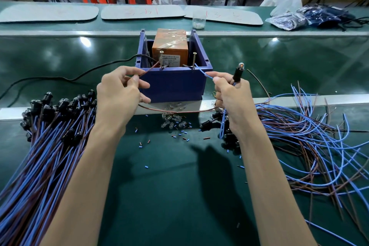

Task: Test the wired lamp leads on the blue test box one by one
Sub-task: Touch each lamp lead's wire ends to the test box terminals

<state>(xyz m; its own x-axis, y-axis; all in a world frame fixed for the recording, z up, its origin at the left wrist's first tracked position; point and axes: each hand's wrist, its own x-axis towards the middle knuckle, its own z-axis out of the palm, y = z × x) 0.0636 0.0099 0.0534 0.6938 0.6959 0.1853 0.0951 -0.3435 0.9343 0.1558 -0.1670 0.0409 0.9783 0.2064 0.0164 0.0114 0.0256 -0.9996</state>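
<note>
Tips are best pressed steadily onto the screws [161, 59] ahead: brown lead [148, 71] pinched by left hand [121, 88], blue lead [202, 71] by right hand [232, 96].

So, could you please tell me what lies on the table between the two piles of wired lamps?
In the head view, loose glass bulbs and cut bits of wire insulation lie there on the green surface.
</note>
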